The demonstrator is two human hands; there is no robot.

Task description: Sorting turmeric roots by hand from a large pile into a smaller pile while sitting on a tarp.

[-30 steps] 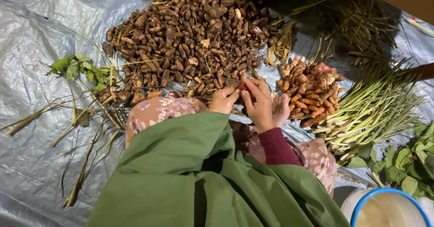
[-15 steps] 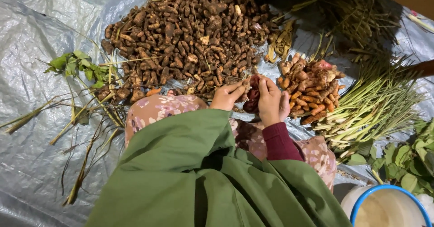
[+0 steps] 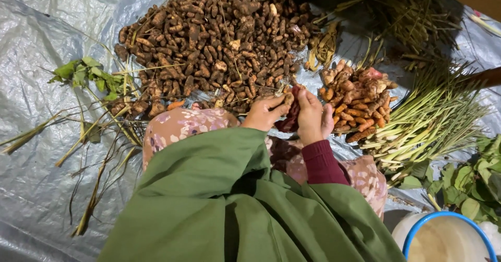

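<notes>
Moved since a second ago: both hands have come off the near edge of the big brown heap and drawn together just above the knees; a dark red piece now sits between them, where before the fingers were down among the roots
Left hand (image 3: 264, 113): curled, fingertips pinching the upper end of the dark red piece (image 3: 290, 117); thumb side turned toward the other hand; how tightly it grips I cannot tell
Right hand (image 3: 313, 118): closed around the same piece from the right, fingers folded over it, maroon cuff (image 3: 322, 163) showing at the wrist
Dark red piece: held up between the two hands, clear of the sheet, in front of the floral-clad knees (image 3: 180, 126); whether it is root, skin or cloth is too small to tell
What the change means: as I judge it, one item has been picked out of the heap and is being worked by hand
Big heap of brown roots (image 3: 214, 43): toward the far edge of the grey plastic sheet (image 3: 31, 58), just beyond the hands
Small orange-pink pile (image 3: 357, 97): just right of the hands, nearly touching the right one
Pale green stalks (image 3: 433, 121): fanned toward the right edge of the sheet
Leafy stems (image 3: 86, 74): loose toward the left edge
Blue-rimmed basin (image 3: 449, 238): at the near right corner
</notes>
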